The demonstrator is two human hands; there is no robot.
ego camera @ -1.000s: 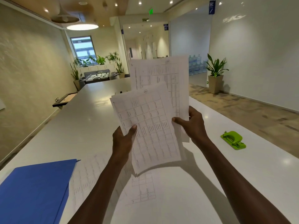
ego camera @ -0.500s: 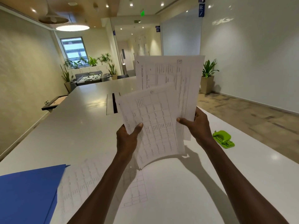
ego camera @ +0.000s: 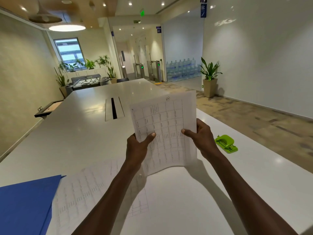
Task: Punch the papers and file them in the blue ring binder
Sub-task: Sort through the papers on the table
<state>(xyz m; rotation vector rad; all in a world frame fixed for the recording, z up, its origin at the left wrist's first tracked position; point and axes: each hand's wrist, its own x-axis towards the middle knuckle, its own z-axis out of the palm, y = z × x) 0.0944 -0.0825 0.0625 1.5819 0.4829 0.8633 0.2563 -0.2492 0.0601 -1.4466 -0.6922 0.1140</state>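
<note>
I hold printed sheets with table grids (ego camera: 166,128) upright above the white table (ego camera: 81,136), stacked together as one bundle. My left hand (ego camera: 137,146) grips their left edge, thumb on the front. My right hand (ego camera: 202,137) grips their right edge. More printed sheets (ego camera: 88,190) lie flat on the table under my left forearm. The blue ring binder (ego camera: 25,206) lies shut at the near left, partly out of view. A green hole punch (ego camera: 226,143) sits on the table right of my right hand.
A cable slot (ego camera: 113,108) is set into the table's middle, further away. The table's right edge runs along a carpeted floor (ego camera: 254,119). A potted plant (ego camera: 210,77) stands by the far wall.
The two fanned sheets have been brought together into one aligned bundle, and both hands have lowered it slightly toward the table.
</note>
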